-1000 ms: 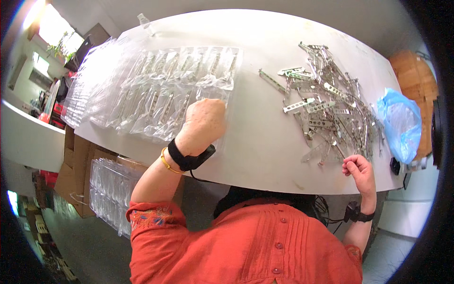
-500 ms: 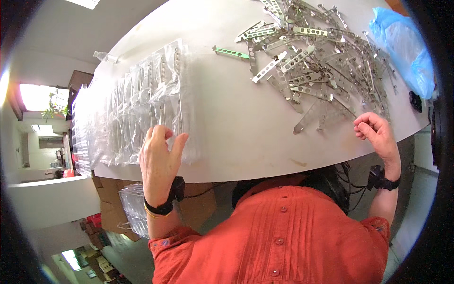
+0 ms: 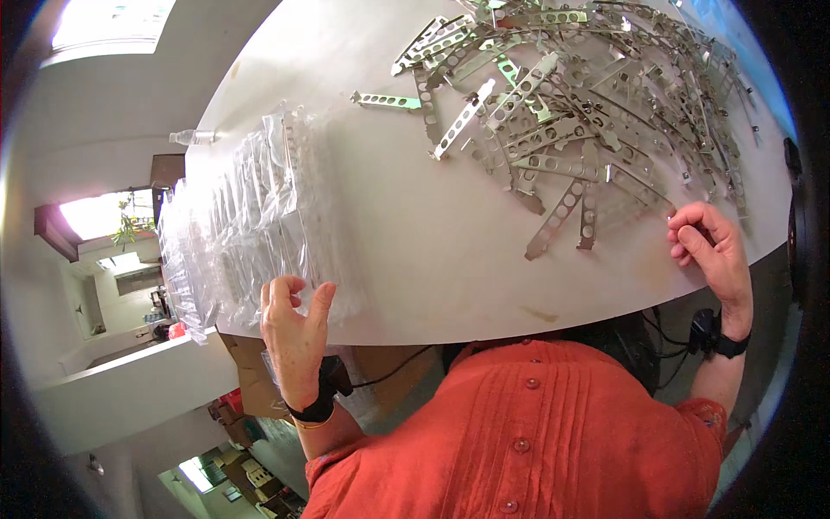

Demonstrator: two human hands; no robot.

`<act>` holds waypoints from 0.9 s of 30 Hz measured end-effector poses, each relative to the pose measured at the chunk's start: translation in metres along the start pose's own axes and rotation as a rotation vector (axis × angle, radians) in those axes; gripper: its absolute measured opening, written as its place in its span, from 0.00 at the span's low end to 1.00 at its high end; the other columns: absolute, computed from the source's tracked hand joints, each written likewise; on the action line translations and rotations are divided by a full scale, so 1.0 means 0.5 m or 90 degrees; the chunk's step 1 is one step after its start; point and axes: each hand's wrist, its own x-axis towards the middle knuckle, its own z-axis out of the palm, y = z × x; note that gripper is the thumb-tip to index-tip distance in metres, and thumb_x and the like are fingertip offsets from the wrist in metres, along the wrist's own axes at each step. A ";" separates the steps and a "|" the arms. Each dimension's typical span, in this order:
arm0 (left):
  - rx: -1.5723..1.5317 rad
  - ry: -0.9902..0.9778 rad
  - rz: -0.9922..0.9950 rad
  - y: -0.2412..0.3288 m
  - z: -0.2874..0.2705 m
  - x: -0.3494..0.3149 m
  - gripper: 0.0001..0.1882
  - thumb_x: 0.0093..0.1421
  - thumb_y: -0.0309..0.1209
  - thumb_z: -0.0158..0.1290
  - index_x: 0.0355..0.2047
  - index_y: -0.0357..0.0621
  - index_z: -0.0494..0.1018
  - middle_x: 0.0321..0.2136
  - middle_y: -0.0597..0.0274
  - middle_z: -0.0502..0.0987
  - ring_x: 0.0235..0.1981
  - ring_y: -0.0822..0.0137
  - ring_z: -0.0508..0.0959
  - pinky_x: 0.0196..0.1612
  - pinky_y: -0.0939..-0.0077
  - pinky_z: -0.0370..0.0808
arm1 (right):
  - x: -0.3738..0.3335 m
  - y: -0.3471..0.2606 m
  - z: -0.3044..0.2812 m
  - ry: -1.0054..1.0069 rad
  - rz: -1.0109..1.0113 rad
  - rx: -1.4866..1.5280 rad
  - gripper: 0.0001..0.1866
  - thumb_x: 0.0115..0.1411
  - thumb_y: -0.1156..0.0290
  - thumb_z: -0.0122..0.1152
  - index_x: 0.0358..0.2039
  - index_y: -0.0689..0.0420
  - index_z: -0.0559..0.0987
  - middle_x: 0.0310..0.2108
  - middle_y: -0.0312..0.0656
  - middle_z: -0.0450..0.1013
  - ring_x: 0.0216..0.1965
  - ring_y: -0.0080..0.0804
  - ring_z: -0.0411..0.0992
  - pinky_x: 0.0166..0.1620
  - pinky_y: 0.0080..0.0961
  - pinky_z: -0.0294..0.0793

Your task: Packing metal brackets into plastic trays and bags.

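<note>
My left hand (image 3: 296,333) is over the near edge of a clear plastic tray (image 3: 298,229) covered in crinkled film. Its thumb stands apart from the fingers, and nothing shows between them. At the near right side of a heap of perforated metal brackets (image 3: 553,134), my right hand (image 3: 713,251) is closed, thumb against curled fingers. The end of one slim metal bracket (image 3: 641,189) reaches its fingertips. Whether they grip it cannot be made out. A few thin metal parts show under the tray's film.
More clear trays (image 3: 183,259) stand at the left table edge. A small clear plastic piece (image 3: 192,137) lies behind them. One bracket (image 3: 386,101) with a green sheen lies left of the heap. Blue plastic (image 3: 761,60) is at the far right. The white table (image 3: 432,294) curves toward me.
The whole view has shifted and tilted. My left hand has drawn back slightly toward me over the tray. My right hand stays closed beside the heap.
</note>
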 end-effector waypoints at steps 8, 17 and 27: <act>0.004 -0.013 -0.007 0.008 0.007 0.004 0.20 0.52 0.39 0.64 0.34 0.34 0.73 0.31 0.56 0.73 0.30 0.63 0.71 0.37 0.67 0.70 | 0.003 0.016 -0.013 0.010 -0.038 0.015 0.08 0.67 0.69 0.55 0.40 0.59 0.77 0.33 0.35 0.73 0.28 0.15 0.71 0.27 0.13 0.73; 0.002 0.009 -0.049 0.000 0.000 0.005 0.15 0.52 0.34 0.61 0.35 0.35 0.73 0.32 0.55 0.73 0.30 0.63 0.72 0.37 0.68 0.71 | 0.012 0.011 -0.009 0.036 -0.050 0.013 0.08 0.67 0.69 0.53 0.39 0.59 0.76 0.32 0.35 0.72 0.28 0.15 0.70 0.26 0.13 0.73; -0.315 0.049 -0.037 -0.115 -0.066 -0.013 0.16 0.58 0.36 0.60 0.37 0.34 0.74 0.30 0.56 0.77 0.30 0.66 0.76 0.36 0.70 0.73 | 0.019 0.067 -0.026 0.055 -0.113 0.005 0.07 0.69 0.69 0.49 0.40 0.56 0.74 0.32 0.31 0.70 0.26 0.11 0.67 0.24 0.09 0.70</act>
